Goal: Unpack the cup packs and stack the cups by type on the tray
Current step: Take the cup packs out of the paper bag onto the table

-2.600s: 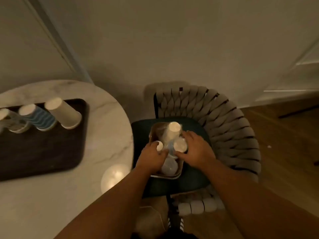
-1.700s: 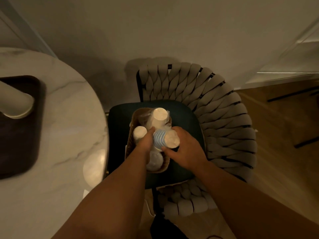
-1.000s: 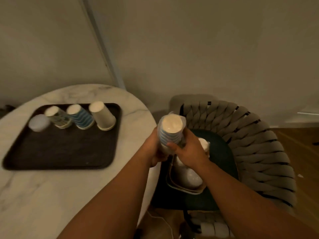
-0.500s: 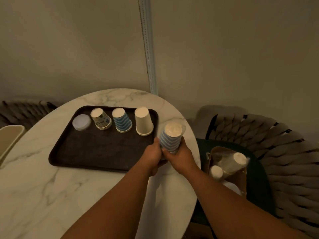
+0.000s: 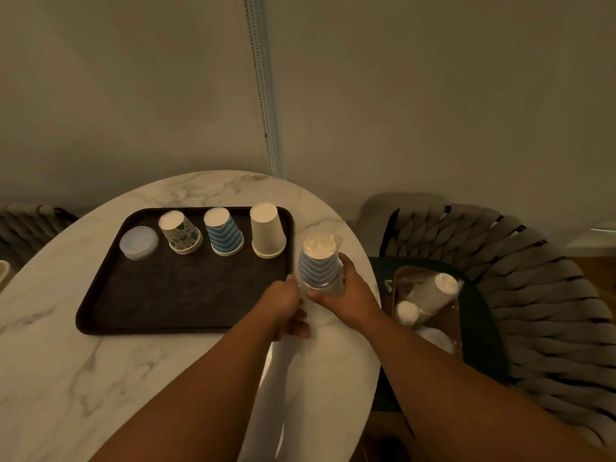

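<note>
- both hands on the wrapped pack of blue-striped cups [image 5: 318, 265], held upside down over the marble table [image 5: 100, 378], just right of the dark tray [image 5: 173, 295].
- right hand [image 5: 351, 291] curls round the pack's lower end; left hand [image 5: 283, 301] pinches the clear wrap at its base.
- on the tray's far side, a row: clear lids [image 5: 138, 242], patterned cup stack [image 5: 182, 232], blue-striped stack [image 5: 224, 232], plain white stack [image 5: 267, 231], all bottoms up.
- brown bag [image 5: 443, 315] on the woven chair [image 5: 533, 295] holds more wrapped packs [image 5: 433, 291].
- no readable writing or brand on any cup or wrap.
</note>
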Available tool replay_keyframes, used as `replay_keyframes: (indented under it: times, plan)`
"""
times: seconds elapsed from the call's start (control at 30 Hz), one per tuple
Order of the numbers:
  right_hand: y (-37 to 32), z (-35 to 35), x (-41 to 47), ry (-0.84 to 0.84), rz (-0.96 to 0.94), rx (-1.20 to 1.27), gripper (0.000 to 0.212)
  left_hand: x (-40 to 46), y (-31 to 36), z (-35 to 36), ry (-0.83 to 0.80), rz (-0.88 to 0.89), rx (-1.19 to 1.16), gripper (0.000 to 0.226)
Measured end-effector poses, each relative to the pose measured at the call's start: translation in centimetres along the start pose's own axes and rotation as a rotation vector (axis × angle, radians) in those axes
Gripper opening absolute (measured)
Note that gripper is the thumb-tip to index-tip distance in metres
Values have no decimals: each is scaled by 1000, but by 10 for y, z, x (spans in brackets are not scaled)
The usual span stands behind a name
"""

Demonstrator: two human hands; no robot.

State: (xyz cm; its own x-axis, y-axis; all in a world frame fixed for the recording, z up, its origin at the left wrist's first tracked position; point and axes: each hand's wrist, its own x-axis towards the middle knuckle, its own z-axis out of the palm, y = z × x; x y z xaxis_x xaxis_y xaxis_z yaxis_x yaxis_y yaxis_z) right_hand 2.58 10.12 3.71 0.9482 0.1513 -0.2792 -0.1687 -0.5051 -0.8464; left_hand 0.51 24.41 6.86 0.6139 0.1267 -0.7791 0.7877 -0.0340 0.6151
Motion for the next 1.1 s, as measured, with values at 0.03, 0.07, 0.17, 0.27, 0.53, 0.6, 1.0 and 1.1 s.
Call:
replay_keyframes:
  times: [0.03,0.07,0.17,0.27,0.53,0.6,1.0,1.1]
  plan:
    - [2,-2,-4,18,6,-9,103,-8,-2,-2,-25,-16,69,53]
    - [7,-4,-10,50,5,-12,98,-17,-5,-2,-70,-32,139,51]
    - [25,-16,-27,137,-32,-12,74,-34,-16,4,-289,-46,344,42]
    - [47,-41,-37,247,-8,-48,59,-33,-20,32,-450,-19,498,36]
    - [119,-151,-24,348,74,-212,39,-3,-6,149,-490,92,484,27]
    - [144,-177,-16,332,109,-256,39,14,-12,179,-425,91,424,22]
    - [253,-175,0,-120,55,-860,26,148,-87,293,-100,-156,148,91]
    - [261,-169,4,-170,93,-859,28,170,-101,303,-162,-313,-64,57]
